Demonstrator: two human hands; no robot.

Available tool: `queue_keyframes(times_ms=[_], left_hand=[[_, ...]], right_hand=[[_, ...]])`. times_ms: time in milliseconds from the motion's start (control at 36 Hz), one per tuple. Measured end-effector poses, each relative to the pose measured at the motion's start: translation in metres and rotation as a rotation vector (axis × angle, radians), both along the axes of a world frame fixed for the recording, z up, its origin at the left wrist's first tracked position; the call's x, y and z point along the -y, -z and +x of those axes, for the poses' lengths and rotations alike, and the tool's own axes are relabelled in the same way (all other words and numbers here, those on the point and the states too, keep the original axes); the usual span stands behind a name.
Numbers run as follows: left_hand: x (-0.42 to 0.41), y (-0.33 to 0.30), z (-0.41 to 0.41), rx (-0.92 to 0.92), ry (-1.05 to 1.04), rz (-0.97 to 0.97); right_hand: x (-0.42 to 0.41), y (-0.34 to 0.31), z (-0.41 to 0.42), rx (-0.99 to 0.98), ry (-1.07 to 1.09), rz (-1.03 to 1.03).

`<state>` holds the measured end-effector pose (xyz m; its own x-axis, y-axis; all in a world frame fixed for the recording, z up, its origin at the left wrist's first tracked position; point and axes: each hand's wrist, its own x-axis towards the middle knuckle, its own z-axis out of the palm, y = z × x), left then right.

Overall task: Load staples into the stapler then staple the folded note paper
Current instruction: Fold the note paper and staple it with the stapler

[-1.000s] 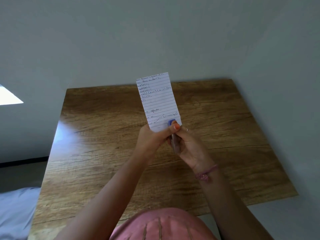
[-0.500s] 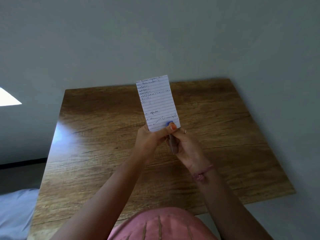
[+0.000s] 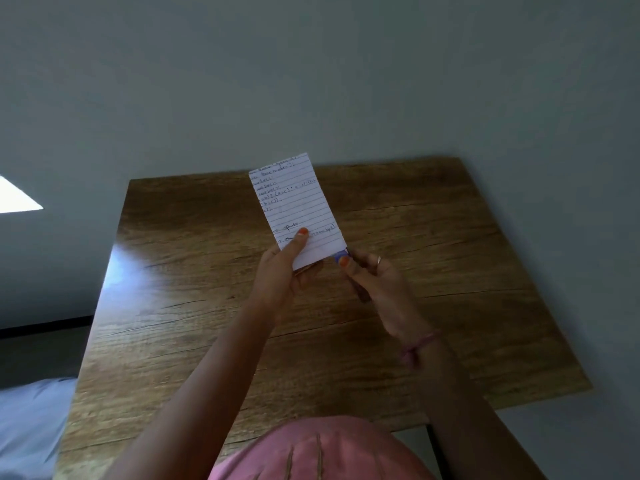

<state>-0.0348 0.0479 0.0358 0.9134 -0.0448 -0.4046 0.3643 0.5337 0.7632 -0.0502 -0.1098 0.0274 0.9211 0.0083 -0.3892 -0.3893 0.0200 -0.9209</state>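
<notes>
Stapler and paper are both held up over the wooden table, the largest thing in view, which fills the middle of the frame against a grey wall. One folded note paper, lined and handwritten, is raised toward twelve o'clock and pinched near its lower edge by the left hand, thumb on the front face. At about four o'clock from the paper's lower corner, one small stapler shows only as a blue tip; its body is gripped in the curled fingers of the right hand, thumb on top. The tip lies just beside the paper's corner, and whether the corner sits inside its mouth cannot be told. The stapling step is judged to be in hand, loading being taken as done, since no loose staples are seen. For another staple, the paper edge would need to be fed squarely into the mouth before squeezing. Counted: one table, one paper, one stapler, two hands.
</notes>
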Motion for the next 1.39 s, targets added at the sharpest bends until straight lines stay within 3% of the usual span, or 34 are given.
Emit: queue_keyframes(times_ms=[194, 361, 472, 639, 722, 833, 889, 1389], left_hand=[[-0.007, 0.006, 0.002, 0.047, -0.043, -0.029], [-0.010, 0.010, 0.002, 0.023, -0.028, 0.031], [-0.012, 0.012, 0.001, -0.003, -0.005, 0.070], [-0.015, 0.013, 0.001, -0.009, 0.054, 0.125], [-0.015, 0.014, 0.000, 0.003, 0.095, 0.178], [-0.012, 0.012, 0.001, 0.061, 0.203, 0.211], [-0.009, 0.010, 0.000, 0.098, 0.270, 0.240], [-0.030, -0.011, 0.013, 0.163, 0.409, 0.177]], right_hand=[[0.016, 0.029, 0.015, 0.151, 0.094, -0.472], [0.020, 0.054, 0.032, 0.225, 0.052, -0.903], [0.018, 0.062, 0.039, 0.217, 0.007, -1.042], [0.018, 0.047, 0.038, 0.164, -0.051, -1.085], [0.018, 0.020, 0.035, 0.282, 0.044, -0.913], [0.017, -0.024, 0.033, 0.182, -0.050, -0.244], [0.018, -0.033, 0.032, 0.122, -0.121, -0.047], [0.034, -0.030, 0.026, 0.011, -0.215, 0.174]])
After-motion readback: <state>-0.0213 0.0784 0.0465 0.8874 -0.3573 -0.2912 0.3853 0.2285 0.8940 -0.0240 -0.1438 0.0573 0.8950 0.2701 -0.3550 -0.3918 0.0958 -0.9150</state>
